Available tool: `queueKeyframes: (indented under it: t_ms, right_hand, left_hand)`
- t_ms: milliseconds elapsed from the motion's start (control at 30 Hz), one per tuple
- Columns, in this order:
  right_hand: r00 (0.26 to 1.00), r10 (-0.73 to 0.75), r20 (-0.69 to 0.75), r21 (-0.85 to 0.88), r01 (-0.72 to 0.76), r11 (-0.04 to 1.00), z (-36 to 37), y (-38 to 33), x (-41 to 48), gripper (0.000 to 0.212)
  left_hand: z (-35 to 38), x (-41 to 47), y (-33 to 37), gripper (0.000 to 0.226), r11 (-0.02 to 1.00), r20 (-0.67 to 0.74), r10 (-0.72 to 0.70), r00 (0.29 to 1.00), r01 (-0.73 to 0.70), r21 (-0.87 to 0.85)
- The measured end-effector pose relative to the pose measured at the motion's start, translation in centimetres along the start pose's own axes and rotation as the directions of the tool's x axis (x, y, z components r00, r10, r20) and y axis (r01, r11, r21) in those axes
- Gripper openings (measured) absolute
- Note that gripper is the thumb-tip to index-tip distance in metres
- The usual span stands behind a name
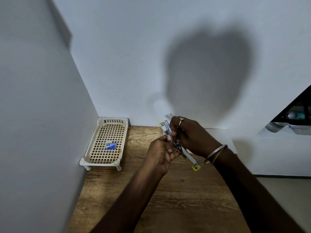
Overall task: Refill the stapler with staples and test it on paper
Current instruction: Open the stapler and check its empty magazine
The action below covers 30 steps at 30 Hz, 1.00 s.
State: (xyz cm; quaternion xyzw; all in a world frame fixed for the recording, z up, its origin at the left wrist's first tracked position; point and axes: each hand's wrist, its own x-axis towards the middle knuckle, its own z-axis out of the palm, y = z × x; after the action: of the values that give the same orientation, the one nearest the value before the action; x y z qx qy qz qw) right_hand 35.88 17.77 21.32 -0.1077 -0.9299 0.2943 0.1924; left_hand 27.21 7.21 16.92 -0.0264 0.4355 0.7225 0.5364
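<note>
A small stapler (190, 157) with yellow ends is swung fully open into one long line, held in the air above the wooden table (168, 199). My left hand (161, 152) grips it near the middle hinge from the left. My right hand (190, 135) curls its fingers over the upper half, at the open staple channel. Whether that hand pinches staples is hidden. A small blue staple box (110, 146) lies in the cream lattice tray (99, 158) at the left. A white paper sheet (223, 138) lies on the table under my right wrist.
White walls close the table on the left and at the back. The lattice tray stands on short legs in the left back corner. A white surface (277, 153) with dark objects lies to the right.
</note>
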Motion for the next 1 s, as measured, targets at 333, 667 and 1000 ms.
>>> queueKeyframes:
  t_ms: [333, 667, 1000]
  right_hand:
    - [0.985, 0.062, -0.162, 0.065, -0.052, 0.997, 0.5, -0.2, -0.4, 0.022]
    - [0.983, -0.085, -0.161, -0.105, 0.069, 0.992, 0.1, -0.8, 1.0, 0.044]
    - [0.944, 0.191, -0.268, 0.14, -0.158, 0.977, 0.8, -0.5, -1.2, 0.029]
  left_hand:
    - [-0.7, 0.9, 3.2, 0.037, 0.99, 0.066, 0.117, 0.991, -0.122, 0.075]
    - [-0.8, 1.0, 3.2, 0.037, 0.993, 0.047, 0.109, 0.993, -0.111, 0.034]
    - [-1.2, 1.6, 3.5, 0.021, 0.977, -0.047, 0.198, 0.979, -0.201, -0.067]
